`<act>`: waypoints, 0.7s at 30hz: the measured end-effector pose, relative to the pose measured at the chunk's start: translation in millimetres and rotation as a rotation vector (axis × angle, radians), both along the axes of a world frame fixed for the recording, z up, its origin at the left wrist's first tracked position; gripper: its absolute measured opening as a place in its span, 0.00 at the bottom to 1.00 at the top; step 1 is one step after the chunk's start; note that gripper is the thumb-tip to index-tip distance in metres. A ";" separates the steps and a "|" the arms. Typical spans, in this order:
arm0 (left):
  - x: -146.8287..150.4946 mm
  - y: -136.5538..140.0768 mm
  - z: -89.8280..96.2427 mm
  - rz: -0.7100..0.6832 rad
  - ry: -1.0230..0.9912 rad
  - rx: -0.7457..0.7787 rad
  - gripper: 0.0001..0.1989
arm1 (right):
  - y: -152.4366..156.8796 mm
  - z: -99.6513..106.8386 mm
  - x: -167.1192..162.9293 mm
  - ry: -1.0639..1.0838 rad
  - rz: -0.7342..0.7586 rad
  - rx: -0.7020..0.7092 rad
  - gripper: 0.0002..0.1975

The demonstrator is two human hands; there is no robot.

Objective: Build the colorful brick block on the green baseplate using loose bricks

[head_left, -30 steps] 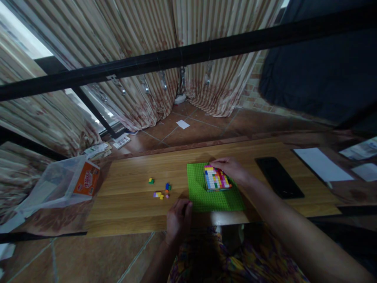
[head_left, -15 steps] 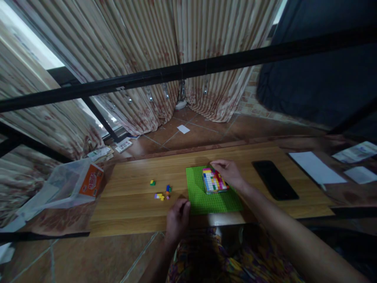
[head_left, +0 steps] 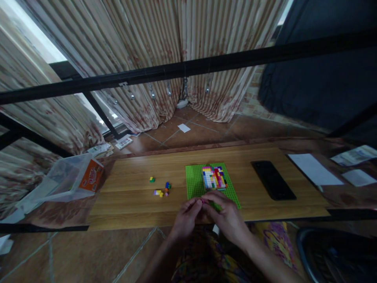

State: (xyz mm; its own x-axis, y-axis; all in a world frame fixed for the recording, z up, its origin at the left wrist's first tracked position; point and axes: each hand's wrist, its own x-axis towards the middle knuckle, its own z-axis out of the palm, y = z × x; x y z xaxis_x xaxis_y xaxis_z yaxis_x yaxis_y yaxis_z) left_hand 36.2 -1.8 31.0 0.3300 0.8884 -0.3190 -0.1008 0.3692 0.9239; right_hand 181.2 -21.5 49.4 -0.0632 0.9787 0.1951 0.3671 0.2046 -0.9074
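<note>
My left hand and my right hand meet over the front edge of the green baseplate. Their fingertips are closed together on a small pink toy brick, mostly hidden by the fingers. Just beyond them, a many-coloured block of bricks stands on the baseplate, with white, yellow, red and blue pieces on top. Several loose bricks lie on the table to the left: a yellow and green pair, a purple and yellow group and a blue brick.
On the wooden table a black phone lies to the right. White paper is beyond the right end. A clear plastic box with an orange label stands at the left. A black rail crosses in front of the curtains.
My right hand has left the far side of the brick block and come back toward me. It now meets my left hand, which has shifted right, at a pink brick.
</note>
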 end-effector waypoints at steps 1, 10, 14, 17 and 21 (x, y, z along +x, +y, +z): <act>2.2 -2.8 -2.0 -0.002 -0.028 -0.038 0.23 | -2.3 -1.6 -0.4 0.012 -0.017 -0.005 0.06; 13.6 -12.7 -17.1 -0.058 0.027 -0.013 0.23 | -11.0 -12.5 19.8 0.051 -0.151 -0.066 0.08; 5.3 -2.5 -22.7 0.015 0.257 0.201 0.20 | 15.5 -9.3 51.2 0.102 -0.308 -0.070 0.11; -7.7 6.1 -29.5 0.030 0.431 0.370 0.14 | 42.7 -3.4 69.7 0.020 -0.290 -0.024 0.11; -22.3 13.4 -37.0 0.070 0.582 0.566 0.10 | 75.6 4.2 77.7 -0.253 -0.187 0.056 0.12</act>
